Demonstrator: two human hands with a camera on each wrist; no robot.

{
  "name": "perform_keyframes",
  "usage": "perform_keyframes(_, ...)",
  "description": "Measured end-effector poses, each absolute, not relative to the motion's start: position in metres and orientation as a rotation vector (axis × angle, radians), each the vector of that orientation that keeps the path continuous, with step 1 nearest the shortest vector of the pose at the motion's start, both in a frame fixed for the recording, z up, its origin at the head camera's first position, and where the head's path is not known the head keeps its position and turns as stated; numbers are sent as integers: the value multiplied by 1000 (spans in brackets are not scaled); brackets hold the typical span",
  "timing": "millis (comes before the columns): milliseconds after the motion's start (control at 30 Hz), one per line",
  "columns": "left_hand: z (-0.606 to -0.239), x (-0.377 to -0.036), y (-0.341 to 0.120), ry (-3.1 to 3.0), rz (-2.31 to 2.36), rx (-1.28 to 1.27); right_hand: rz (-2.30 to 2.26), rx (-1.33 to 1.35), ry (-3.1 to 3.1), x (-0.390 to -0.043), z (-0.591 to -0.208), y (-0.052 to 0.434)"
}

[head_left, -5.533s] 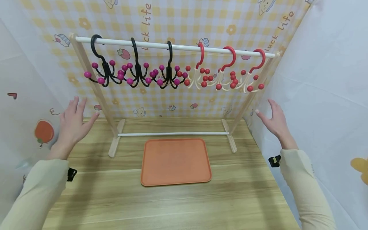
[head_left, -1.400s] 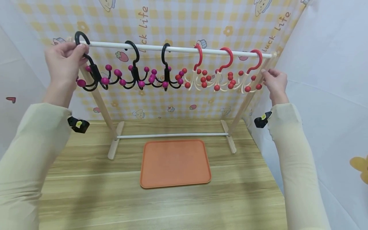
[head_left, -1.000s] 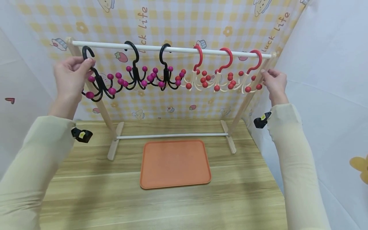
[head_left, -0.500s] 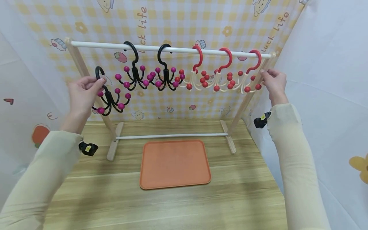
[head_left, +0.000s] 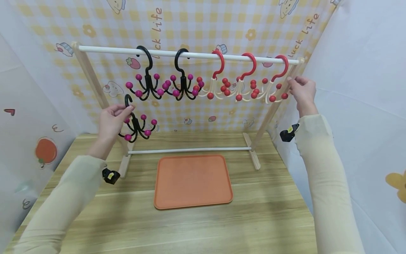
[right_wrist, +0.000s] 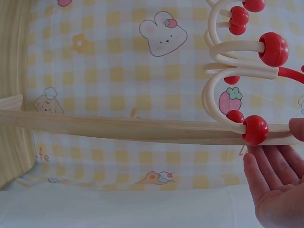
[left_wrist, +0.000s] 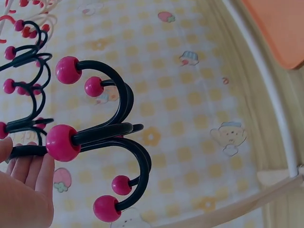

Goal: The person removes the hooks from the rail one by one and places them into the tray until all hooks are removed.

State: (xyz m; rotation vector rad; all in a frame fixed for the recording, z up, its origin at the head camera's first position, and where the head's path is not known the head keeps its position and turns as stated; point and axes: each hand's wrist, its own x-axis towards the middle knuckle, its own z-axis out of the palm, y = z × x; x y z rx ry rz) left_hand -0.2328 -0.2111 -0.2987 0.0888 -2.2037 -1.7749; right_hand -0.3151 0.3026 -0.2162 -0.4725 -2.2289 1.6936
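My left hand (head_left: 111, 120) pinches the hook neck of a black octopus-style hanger (head_left: 136, 126) with magenta ball tips. That hanger is off the rail, held low in front of the rack's left post (head_left: 92, 77); its curved arms (left_wrist: 118, 102) fill the middle of the left wrist view. My right hand (head_left: 302, 93) grips the right wooden post (right_wrist: 142, 130) near its top, thumb on one side and fingers on the other. Still hooked on the white top rail (head_left: 114, 50) are two black hangers (head_left: 148, 83) and three cream hangers (head_left: 241, 85) with red hooks and balls.
An orange tray (head_left: 193, 181) with nothing in it lies on the wooden table (head_left: 190, 229), in front of the rack's white lower bar (head_left: 187, 150). Behind the rack hangs a yellow checked cloth (head_left: 203, 28), with white cloth walls (head_left: 358, 98) at either side.
My left hand has lifted the leftmost black hanger off the rail and carried it down and to the right. My right hand came to the right post earlier and has stayed there.
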Motion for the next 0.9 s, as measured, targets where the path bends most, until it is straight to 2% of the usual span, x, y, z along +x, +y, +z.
perform_keyframes(900, -378, -233, -162, -2309, -1912, 146, 1714, -467, -2219, -315, -217, 302)
